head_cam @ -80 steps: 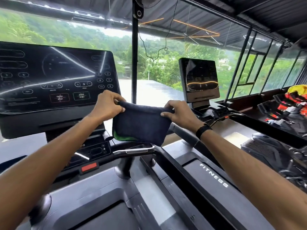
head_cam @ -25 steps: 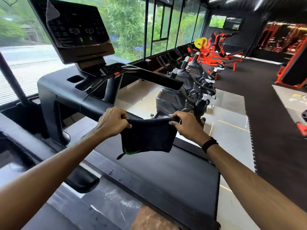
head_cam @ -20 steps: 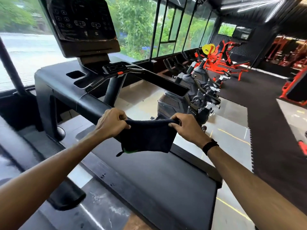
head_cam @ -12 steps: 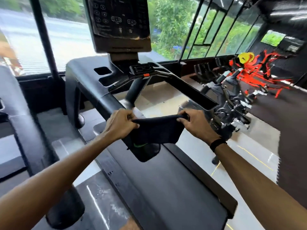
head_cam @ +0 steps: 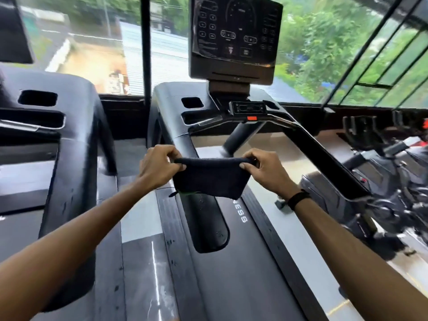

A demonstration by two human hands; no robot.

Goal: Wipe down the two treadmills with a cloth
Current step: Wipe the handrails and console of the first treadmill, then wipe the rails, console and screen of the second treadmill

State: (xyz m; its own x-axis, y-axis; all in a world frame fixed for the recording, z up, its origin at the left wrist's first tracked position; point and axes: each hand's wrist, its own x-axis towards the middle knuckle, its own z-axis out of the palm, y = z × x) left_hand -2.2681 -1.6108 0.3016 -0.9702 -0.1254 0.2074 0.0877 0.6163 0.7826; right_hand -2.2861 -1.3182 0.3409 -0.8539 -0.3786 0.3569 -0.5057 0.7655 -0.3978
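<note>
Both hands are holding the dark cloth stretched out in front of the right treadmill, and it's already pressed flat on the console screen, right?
Not pressed on the screen. The head view shows the left hand and right hand holding the cloth in mid-air, well short of the console screen.

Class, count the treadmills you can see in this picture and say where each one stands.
2. One treadmill stands straight ahead, behind the cloth; the other treadmill stands left, partly cut off. More may lie outside the frame.
</note>
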